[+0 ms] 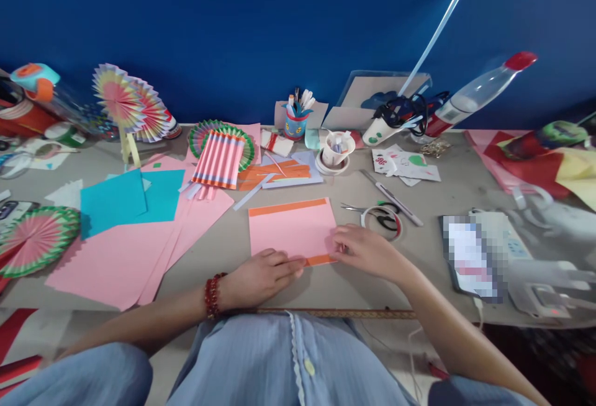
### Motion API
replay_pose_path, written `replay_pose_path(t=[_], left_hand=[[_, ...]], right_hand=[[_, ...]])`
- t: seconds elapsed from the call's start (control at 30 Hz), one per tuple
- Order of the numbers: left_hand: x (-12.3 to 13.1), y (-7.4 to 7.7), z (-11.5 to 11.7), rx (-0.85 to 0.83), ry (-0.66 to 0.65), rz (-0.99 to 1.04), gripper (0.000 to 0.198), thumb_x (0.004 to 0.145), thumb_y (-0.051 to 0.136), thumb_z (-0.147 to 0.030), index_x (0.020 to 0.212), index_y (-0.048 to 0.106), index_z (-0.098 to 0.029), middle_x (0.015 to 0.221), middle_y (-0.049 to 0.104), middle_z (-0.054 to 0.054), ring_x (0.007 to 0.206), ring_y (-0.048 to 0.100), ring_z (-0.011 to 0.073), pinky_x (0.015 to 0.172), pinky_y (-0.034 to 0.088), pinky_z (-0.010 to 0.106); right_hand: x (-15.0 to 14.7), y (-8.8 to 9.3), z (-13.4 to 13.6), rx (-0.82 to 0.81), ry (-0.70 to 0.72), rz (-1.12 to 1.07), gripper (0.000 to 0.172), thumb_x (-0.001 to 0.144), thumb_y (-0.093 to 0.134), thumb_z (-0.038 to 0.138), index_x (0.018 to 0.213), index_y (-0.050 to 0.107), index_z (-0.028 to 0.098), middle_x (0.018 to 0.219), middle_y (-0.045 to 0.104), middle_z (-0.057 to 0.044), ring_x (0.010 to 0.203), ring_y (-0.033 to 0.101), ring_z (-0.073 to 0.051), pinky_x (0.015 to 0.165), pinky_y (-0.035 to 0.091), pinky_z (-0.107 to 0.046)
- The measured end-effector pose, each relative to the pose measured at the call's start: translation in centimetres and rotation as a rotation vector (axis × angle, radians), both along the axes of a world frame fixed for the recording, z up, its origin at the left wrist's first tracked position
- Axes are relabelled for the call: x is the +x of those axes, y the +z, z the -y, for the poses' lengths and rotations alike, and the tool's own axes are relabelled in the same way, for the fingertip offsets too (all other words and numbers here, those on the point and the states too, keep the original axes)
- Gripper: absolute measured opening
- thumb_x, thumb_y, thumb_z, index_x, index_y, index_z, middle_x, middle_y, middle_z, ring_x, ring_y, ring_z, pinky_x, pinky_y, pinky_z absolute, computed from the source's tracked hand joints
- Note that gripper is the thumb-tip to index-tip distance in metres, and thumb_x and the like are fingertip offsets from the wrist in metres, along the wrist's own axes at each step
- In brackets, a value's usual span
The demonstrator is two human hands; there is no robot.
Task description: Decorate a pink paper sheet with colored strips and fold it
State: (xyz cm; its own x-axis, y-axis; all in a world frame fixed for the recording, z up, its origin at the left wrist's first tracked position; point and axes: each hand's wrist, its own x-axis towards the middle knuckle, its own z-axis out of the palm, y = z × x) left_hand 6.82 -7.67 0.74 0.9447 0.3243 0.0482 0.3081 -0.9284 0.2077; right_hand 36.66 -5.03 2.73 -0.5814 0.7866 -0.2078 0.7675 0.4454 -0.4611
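Observation:
A pink paper sheet (291, 227) with orange strips along its far and near edges lies flat on the grey table (335, 282) in front of me. My left hand (261, 277), with a red bead bracelet at the wrist, rests on the sheet's near edge, fingers pressed down on the orange strip. My right hand (365, 249) pinches the sheet's near right corner with its fingers closed on the paper.
Scissors (379, 213) and a tape roll lie right of the sheet, a pen (393, 198) beyond. Large pink sheets (125, 257) and teal paper (116, 201) sit left, folded paper fans (125, 102) behind. A phone (470, 257) lies right. Glue gun, cups and a bottle stand by the blue wall.

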Motion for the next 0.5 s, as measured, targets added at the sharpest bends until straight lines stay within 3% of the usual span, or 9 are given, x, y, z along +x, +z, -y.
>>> replay_pose_path(t=[0.5], left_hand=[[-0.08,-0.17,0.11,-0.006,0.009,-0.017,0.037,0.101,0.042,-0.017,0.138,0.048,-0.019,0.149,0.046,0.008,0.115,0.053,0.0189,0.097,0.042,0.034]], right_hand=[[-0.51,0.17,0.48,0.021,-0.019,0.082,0.011,0.091,0.058,0.030,0.086,0.060,0.020,0.090,0.066,-0.005,0.090,0.060,-0.022,0.077,0.039,-0.030]])
